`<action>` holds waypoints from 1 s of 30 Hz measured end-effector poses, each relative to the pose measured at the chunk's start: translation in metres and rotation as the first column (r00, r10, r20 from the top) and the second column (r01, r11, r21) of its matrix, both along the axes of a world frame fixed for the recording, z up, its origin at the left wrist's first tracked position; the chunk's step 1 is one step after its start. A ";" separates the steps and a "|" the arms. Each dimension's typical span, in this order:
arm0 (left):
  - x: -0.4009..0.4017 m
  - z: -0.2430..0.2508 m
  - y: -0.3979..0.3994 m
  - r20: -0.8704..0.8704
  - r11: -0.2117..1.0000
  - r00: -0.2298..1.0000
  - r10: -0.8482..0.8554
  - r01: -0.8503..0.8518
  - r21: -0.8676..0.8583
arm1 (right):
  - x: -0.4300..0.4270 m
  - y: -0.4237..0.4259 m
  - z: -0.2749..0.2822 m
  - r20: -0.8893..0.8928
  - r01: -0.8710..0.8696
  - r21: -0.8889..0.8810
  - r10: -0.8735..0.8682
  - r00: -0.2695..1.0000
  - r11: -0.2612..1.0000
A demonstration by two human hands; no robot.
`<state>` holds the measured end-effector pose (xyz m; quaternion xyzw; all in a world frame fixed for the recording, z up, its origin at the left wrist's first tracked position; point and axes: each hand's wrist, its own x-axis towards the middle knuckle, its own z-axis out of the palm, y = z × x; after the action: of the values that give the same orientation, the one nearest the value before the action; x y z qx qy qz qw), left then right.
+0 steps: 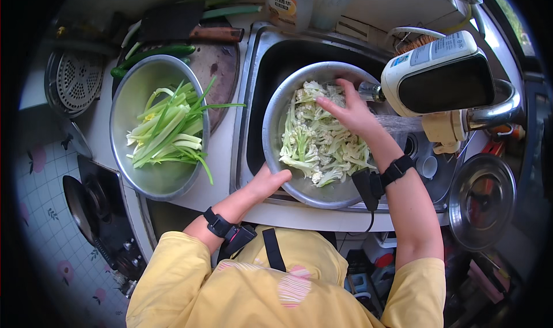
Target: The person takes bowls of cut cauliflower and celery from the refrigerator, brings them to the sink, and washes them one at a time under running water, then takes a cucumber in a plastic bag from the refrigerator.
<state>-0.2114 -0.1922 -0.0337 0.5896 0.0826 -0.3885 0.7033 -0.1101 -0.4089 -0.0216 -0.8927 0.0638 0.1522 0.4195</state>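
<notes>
A stainless steel bowl [273,131] full of cauliflower florets [309,144] sits over the sink. My left hand [268,184] grips its near left rim, the thumb over the edge and the other fingers hidden beneath. Inside the bowl, my right hand [352,112] spreads thumb and fingers over the florets at the far right and seems to touch them. Some of its fingers are hidden. From the tap [445,127] at the right, a water spray [395,123] runs towards the bowl, passing behind my right wrist.
Left of the sink [255,90], a metal bowl [119,125] holds celery and green onions [173,129]. Behind it, a cleaver [216,34] lies on a round cutting board [220,69] beside cucumbers [160,53]. A white device [436,73] overhangs the sink's right side; a small cup [427,167] stands below.
</notes>
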 end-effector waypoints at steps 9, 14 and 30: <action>0.009 -0.002 0.002 -0.080 0.998 0.997 0.021 -0.026 -0.062 | -0.033 0.032 0.027 0.147 -0.382 -0.364 0.457 0.877 0.849; 0.004 -0.004 0.001 -0.060 0.992 0.993 0.105 -0.109 -0.060 | -0.075 0.009 0.059 0.244 -0.489 -0.406 0.607 0.756 0.772; 0.009 -0.002 0.000 0.111 0.999 0.993 0.038 -0.039 0.009 | -0.043 -0.003 0.001 -0.017 0.093 0.332 -0.093 0.996 0.939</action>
<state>-0.2023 -0.1921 -0.0358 0.6126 0.0569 -0.3408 0.7108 -0.1535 -0.4116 -0.0202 -0.8050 0.0794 0.1411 0.5707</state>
